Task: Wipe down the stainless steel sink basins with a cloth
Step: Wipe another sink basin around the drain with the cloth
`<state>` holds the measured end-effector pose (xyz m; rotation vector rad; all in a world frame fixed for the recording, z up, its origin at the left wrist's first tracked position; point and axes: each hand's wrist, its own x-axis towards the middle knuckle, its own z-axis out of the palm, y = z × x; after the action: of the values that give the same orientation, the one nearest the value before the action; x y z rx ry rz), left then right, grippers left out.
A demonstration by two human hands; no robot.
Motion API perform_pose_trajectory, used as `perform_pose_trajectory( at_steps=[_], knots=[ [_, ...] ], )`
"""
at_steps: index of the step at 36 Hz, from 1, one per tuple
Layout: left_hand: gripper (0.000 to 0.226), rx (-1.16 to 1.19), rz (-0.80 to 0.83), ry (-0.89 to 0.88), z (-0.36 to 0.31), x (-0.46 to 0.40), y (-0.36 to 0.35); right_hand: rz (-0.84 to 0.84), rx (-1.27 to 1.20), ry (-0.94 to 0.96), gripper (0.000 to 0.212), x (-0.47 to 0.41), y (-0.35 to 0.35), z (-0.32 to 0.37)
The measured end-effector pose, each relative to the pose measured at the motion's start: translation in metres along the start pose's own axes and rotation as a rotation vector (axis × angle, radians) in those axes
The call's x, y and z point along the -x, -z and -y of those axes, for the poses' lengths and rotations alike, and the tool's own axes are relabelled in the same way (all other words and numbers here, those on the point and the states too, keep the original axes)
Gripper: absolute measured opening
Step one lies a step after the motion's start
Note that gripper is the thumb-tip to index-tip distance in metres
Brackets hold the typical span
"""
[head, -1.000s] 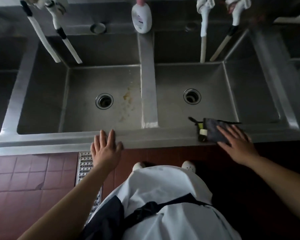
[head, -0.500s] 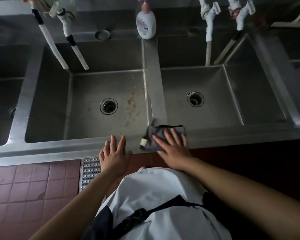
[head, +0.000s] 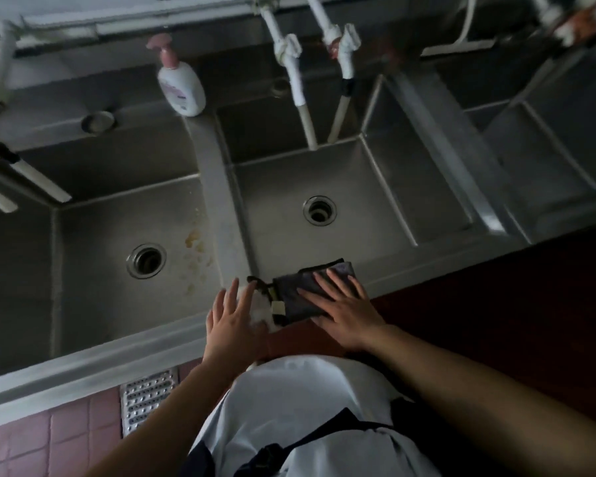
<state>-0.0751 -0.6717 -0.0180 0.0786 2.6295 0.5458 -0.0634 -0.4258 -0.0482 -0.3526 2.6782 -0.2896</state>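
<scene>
Stainless steel sink basins (head: 375, 201) sit side by side under white taps, seen from above. On the front rim (head: 117, 356), a person's right hand (head: 344, 313) presses flat, fingers straight and spread, on a dark folded cloth (head: 307, 287). Just beside it, the left hand (head: 233, 321) rests on the rim, fingers loose, holding nothing. Rim wiping appears under way; brownish stains (head: 195, 242) in the left basin likely need the cloth next.

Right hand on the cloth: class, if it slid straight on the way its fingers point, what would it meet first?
Probably open space over the right basin: the right hand, flat on the cloth, points past the front rim; depth is unclear.
</scene>
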Motion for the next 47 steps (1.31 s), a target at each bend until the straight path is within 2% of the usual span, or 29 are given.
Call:
perform_pose_trajectory(
  at_steps=[4,10,13,15,19,25,30,35,37,41,47],
  knots=[
    [0.077,-0.04,0.063,-0.08,-0.065,-0.034,-0.021,-0.036,-0.019,-0.179,0.059,0.037,0.021,-0.108],
    [0.079,-0.08,0.206,-0.108,-0.162,-0.073,-0.055,-0.104,0.04,-0.452,0.06,0.089,0.059,-0.278],
    [0.078,-0.113,0.245,-0.152,-0.193,-0.089,-0.066,-0.133,-0.001,-0.521,0.061,0.103,0.073,-0.339],
    [0.074,-0.134,0.246,-0.168,-0.218,-0.103,-0.076,-0.129,-0.079,-0.491,0.065,0.106,0.077,-0.363],
    [0.071,-0.119,0.243,-0.1,-0.26,-0.126,-0.093,-0.132,-0.186,-0.494,0.069,0.097,0.07,-0.366],
    [0.069,-0.179,0.307,-0.062,-0.279,-0.127,-0.122,-0.17,-0.173,-0.588,0.076,0.056,0.07,-0.355],
    [0.103,-0.244,0.432,-0.017,-0.28,-0.132,-0.124,-0.19,-0.102,-0.52,0.078,-0.003,0.096,-0.372],
    [0.109,-0.28,0.47,-0.049,-0.285,-0.138,-0.12,-0.121,-0.124,-0.438,0.078,-0.07,0.134,-0.394],
    [0.102,-0.267,0.442,-0.044,-0.286,-0.138,-0.121,-0.094,-0.131,-0.421,0.077,-0.096,0.148,-0.4],
    [0.071,-0.184,0.361,-0.03,-0.283,-0.136,-0.127,-0.071,-0.125,-0.409,0.071,-0.15,0.175,-0.408],
    [0.07,-0.153,0.394,-0.009,-0.278,-0.138,-0.133,-0.046,-0.124,-0.416,0.067,-0.233,0.215,-0.417]
  ],
)
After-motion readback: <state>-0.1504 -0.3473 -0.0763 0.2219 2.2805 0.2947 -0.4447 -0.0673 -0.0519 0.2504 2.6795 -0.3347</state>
